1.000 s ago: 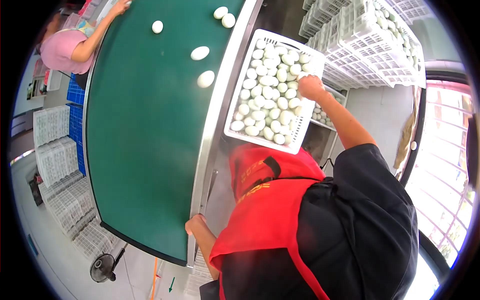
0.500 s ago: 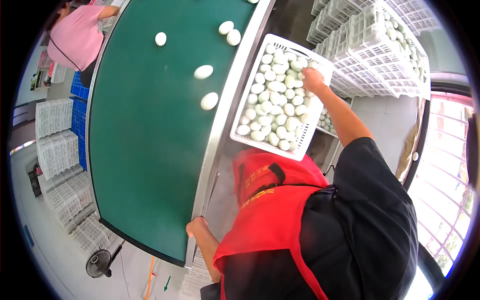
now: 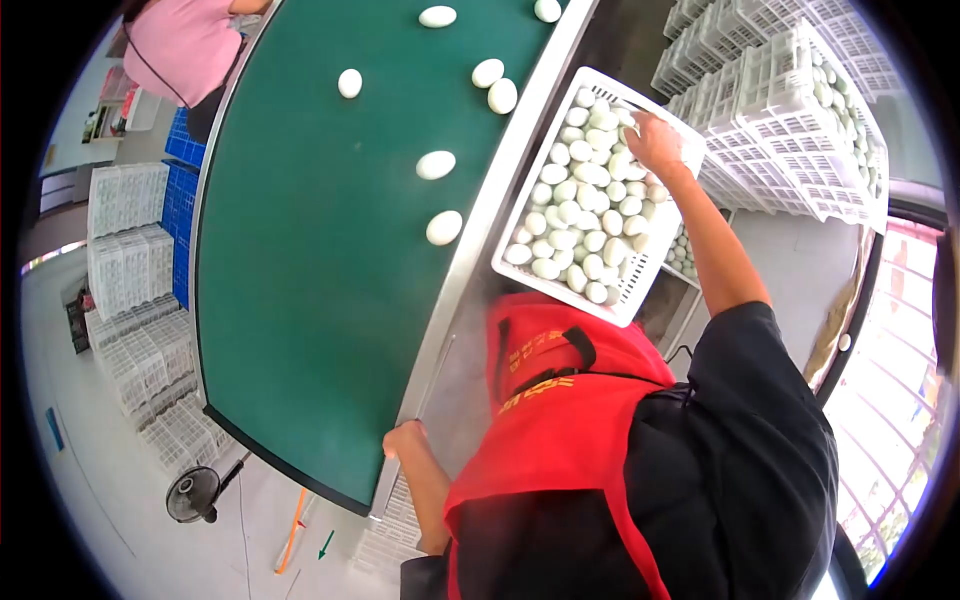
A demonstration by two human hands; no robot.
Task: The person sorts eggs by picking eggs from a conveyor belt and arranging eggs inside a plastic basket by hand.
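Note:
A white plastic crate (image 3: 628, 312) of pale eggs (image 3: 590, 195) stands beside the green conveyor belt (image 3: 300, 300). My right hand (image 3: 655, 142) reaches into its far right part, fingers curled down among the eggs. Whatever lies under those fingers is hidden. Down at the near end of the belt, my left hand (image 3: 405, 438) is closed around the metal side rail (image 3: 440, 345). Several white eggs lie apart on the belt, among them one egg (image 3: 444, 228) close to the rail and another egg (image 3: 435, 165) just beyond it.
Stacked white crates (image 3: 790, 130) filled with eggs rise at the right. Across the belt are a person in a pink shirt (image 3: 180, 50), blue crates (image 3: 180, 230) and more white crates (image 3: 130, 270). A black fan (image 3: 192, 495) stands near the belt's end.
The whole view has shifted, so things appear lower and further right. My right hand has moved slightly toward the crate's far end. My left hand stays on the rail.

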